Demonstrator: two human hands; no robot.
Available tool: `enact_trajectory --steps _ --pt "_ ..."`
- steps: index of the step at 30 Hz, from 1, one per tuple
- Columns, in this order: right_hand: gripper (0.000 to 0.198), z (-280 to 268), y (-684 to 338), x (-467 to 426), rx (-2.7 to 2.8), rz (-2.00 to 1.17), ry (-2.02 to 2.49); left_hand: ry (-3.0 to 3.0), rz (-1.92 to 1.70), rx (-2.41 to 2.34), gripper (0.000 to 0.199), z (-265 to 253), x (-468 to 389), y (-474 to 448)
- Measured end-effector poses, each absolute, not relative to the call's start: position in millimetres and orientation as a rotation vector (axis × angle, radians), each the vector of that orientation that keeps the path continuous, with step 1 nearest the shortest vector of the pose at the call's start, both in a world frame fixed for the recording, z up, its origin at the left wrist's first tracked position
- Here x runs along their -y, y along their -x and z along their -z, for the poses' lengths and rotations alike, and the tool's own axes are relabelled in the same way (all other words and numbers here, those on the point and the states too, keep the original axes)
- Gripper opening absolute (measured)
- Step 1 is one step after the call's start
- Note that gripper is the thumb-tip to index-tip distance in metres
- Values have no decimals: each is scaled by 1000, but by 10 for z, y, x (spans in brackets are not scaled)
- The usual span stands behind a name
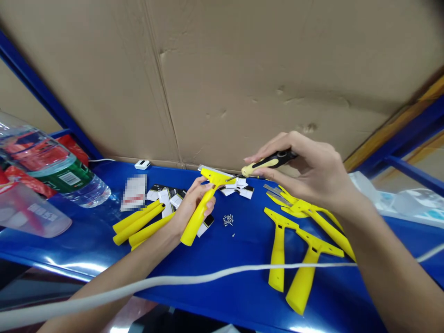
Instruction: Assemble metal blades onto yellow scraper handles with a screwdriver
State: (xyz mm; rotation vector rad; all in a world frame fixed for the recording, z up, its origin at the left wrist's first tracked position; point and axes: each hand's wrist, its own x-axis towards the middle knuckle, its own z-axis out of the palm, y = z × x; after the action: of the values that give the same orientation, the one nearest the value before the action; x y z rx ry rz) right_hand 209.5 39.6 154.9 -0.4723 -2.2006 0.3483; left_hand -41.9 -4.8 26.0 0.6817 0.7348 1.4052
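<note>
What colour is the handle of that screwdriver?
The screwdriver handle is pale yellow and black, as seen in the head view.

Blue tabletop (236, 296), glossy. Middle: pile of small screws (228, 219), one stray screw (233, 235) just nearer. Right: two yellow T-handles (278, 249) side by side, more yellow parts (298, 206) heaped behind. Left: yellow tubes (139, 225), printed cards (165, 199) just behind, pixelated packet (134, 192). Small white device (142, 164) near back edge. Bottle (74, 178) far left.
</note>
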Motion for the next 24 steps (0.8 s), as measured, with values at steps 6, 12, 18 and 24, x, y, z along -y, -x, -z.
enact_trajectory --steps 6,12,18,24 --pt "17 -1631 -2108 -377 2396 -3 572 -776 -1434 -811 47 -213 7 475" --pt "18 -1658 -2097 -293 2455 31 574 -861 -1460 -867 42 -283 38 483" --pt "21 -1579 -2113 -352 2436 140 636 -912 -1466 -912 43 -339 67 467" --pt "36 -1551 -2111 -360 2343 133 781 -976 -1418 -915 41 -283 69 447"
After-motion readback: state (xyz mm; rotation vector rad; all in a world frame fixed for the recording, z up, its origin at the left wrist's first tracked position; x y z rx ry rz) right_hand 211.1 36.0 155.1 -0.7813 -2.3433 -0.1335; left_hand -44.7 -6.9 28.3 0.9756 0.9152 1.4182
